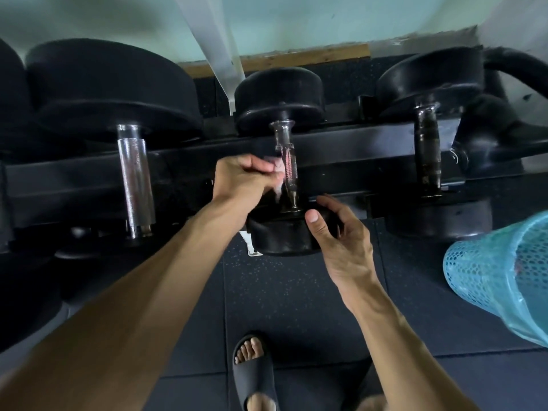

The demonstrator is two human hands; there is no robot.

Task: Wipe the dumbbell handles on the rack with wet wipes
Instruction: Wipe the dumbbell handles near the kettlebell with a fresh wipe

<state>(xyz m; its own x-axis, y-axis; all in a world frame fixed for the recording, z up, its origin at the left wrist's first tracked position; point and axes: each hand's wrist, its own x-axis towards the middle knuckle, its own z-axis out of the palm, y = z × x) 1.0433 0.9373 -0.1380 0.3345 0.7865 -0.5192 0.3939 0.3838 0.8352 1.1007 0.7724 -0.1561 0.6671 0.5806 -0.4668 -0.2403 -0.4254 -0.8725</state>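
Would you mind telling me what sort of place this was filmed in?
Most likely a gym's free-weights area: black dumbbells with knurled metal handles lie on a dark steel rack, above speckled rubber floor tiles.

A black metal dumbbell rack [341,149] runs left to right across the scene. Three dumbbells rest across its rails: a large one at left with a bright chrome handle [135,179], a smaller middle dumbbell [281,96], and a right dumbbell [427,155] with a darker handle. Below lies dark speckled rubber floor [296,307], carrying a sandalled foot [252,366] near centre.
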